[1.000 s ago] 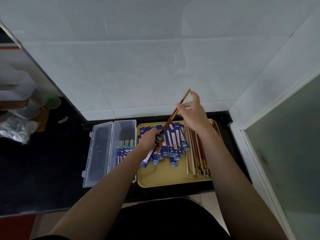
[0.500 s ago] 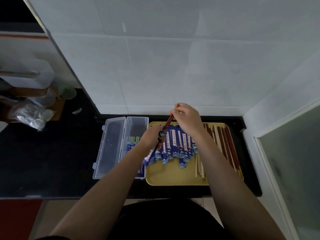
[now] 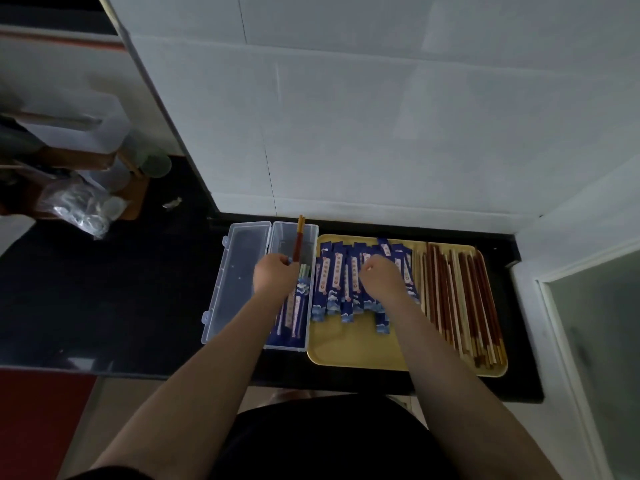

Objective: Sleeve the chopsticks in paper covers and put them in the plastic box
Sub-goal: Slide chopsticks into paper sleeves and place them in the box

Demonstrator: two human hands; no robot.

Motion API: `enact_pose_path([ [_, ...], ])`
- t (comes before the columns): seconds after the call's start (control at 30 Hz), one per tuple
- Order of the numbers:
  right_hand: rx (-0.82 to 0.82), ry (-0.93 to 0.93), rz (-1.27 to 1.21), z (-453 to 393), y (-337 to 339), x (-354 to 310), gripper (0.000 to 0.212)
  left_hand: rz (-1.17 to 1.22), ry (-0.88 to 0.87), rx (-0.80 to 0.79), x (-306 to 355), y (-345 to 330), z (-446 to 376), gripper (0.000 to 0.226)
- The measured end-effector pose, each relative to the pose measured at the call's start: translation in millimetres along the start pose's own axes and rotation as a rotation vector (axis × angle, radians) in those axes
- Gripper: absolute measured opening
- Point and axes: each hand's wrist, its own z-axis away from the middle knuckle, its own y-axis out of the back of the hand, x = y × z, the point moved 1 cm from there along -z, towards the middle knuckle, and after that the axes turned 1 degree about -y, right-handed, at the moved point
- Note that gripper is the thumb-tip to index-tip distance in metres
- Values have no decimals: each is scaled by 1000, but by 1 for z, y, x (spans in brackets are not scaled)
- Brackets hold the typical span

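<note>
From the head camera, two bare arms reach out over a dark bench point(image 3: 104, 306). The left hand point(image 3: 275, 277) is over the clear plastic box point(image 3: 308, 237), and its fingers are curled round a pair of red-brown chopsticks point(image 3: 299, 242). The chopsticks point away from the person, and their yellow tips stick out past the far wall of the box. A bit of blue paper shows at the hand, so the near end looks sleeved (the hand hides most of it). Inside the box, near the person, lie sleeved chopsticks point(image 3: 294, 313) in blue paper, with pale green tips showing. The box lid point(image 3: 239, 282) is flipped open flat to the left.

Just beside the box on the right sits a yellow tray point(image 3: 353, 351). A row of blue paper covers point(image 3: 334, 275) lies across its far half. The right hand point(image 3: 382, 278) rests on those covers with its fingers curled under; I cannot tell if it grips one. On the right part of the tray lie the bare chopsticks point(image 3: 464, 299), some dark red and some pale, side by side.

Far off to the left on the bench is a crinkly plastic bag point(image 3: 79, 209).
</note>
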Motion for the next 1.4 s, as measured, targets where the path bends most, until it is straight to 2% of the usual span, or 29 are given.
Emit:
enact_pose_path([
  [0.13,-85,-113,124,1,-32,18,18,-262,-25,-106,-8,-12,-10,13],
  [0.3,-112,-125,236,9,-45,20,37,-488,-73,-274,-15,-21,-9,28],
  [0.4,-106,-126,263,8,-50,21,29,-469,-88,-284,-24,-25,-9,35],
  [0.53,-89,-144,247,8,-52,22,26,-450,-100,-266,-25,-27,-7,33],
  [0.73,-38,-137,229,15,-56,22,56,-420,-92,-243,-19,-31,2,22],
  [0.77,-45,-135,237,16,-55,22,54,-411,-91,-228,-18,-31,4,19],
  [0.93,-69,-104,293,17,-51,24,17,-276,-127,-36,-2,-28,15,5],
  [1.03,-25,-66,201,17,-45,27,10,-234,-242,57,15,-30,21,8],
  [1.1,70,-24,119,17,-35,31,13,-265,-362,86,29,-36,26,10],
  [1.27,336,122,-327,20,15,46,24,-593,-875,90,66,-69,46,48],
  [1.33,299,128,-507,24,46,51,32,-638,-982,33,84,-87,56,57],
  [1.4,169,144,-580,31,73,57,32,-682,-971,-32,100,-106,63,49],
])
